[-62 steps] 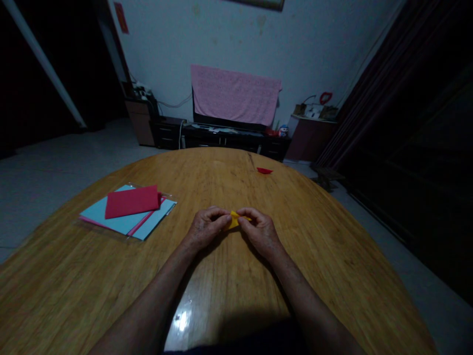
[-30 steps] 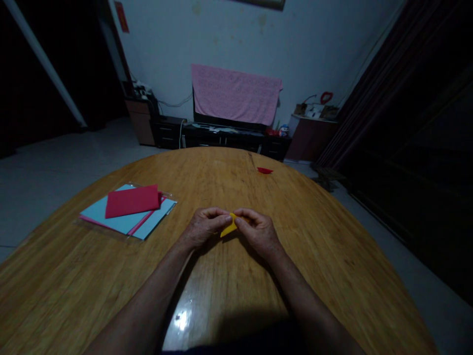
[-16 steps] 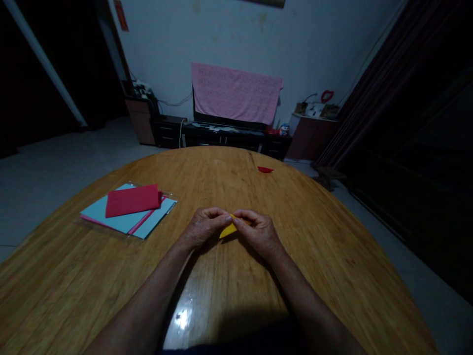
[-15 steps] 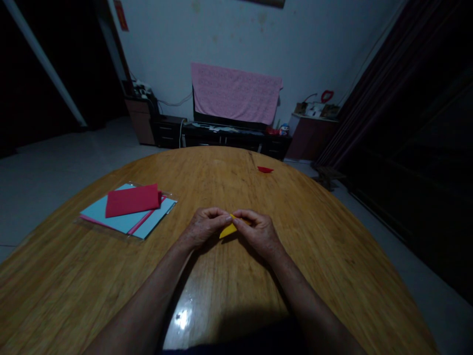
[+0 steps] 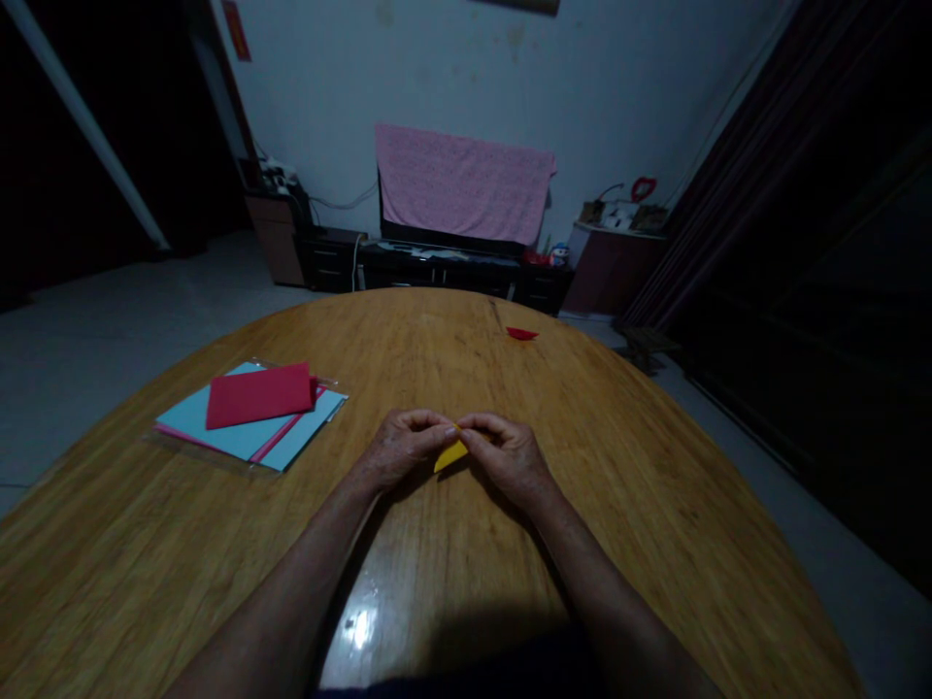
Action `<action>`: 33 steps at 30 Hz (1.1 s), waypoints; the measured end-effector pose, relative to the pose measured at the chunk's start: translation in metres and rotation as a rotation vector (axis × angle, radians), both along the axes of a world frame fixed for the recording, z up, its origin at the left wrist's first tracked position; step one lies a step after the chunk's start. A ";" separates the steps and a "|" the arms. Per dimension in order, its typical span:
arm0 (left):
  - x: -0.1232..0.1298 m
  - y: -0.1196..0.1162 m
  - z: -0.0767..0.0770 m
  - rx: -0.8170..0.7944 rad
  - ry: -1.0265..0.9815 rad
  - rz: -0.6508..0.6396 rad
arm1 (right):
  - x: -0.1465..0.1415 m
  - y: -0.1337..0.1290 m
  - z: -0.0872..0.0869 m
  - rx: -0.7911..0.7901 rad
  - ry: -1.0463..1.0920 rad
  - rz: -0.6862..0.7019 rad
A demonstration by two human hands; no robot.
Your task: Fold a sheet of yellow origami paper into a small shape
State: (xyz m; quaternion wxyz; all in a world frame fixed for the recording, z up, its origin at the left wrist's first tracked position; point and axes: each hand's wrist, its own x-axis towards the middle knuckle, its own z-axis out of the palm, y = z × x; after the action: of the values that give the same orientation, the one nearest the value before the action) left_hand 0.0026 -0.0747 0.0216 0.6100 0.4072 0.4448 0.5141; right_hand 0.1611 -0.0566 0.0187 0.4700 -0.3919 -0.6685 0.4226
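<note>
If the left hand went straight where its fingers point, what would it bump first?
The left hand would meet the yellow paper first; its fingertips seem to touch it already. The right hand comes just after.

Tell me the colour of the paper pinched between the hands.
The paper is yellow, seen best in the head view.

The room is dim. The white wall [image 5: 618, 107] at 12 o'clock looks brightest, and the curtain [image 5: 757, 184] at 2 o'clock is almost black. A shiny spot of glare [image 5: 360, 629] sits on the wooden table [image 5: 633, 505] at 6 o'clock, beside a dark shadow [image 5: 495, 646]. The left hand [image 5: 404, 449] and right hand [image 5: 510, 461] make soft shadows. The table's edge looks bent.
</note>
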 end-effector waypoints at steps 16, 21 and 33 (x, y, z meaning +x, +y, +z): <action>-0.003 0.002 0.002 0.041 -0.018 0.083 | -0.003 -0.001 -0.001 -0.334 0.192 0.060; -0.005 0.003 -0.002 0.070 -0.016 0.063 | -0.004 -0.001 0.000 -0.379 0.241 0.043; -0.008 0.004 -0.008 0.132 0.025 0.071 | 0.003 0.002 -0.002 -0.412 0.256 0.093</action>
State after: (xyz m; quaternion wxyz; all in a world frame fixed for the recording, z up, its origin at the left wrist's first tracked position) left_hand -0.0052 -0.0704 0.0132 0.5577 0.4369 0.4316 0.5584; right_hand 0.1638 -0.0548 0.0168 0.4408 -0.3915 -0.5207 0.6175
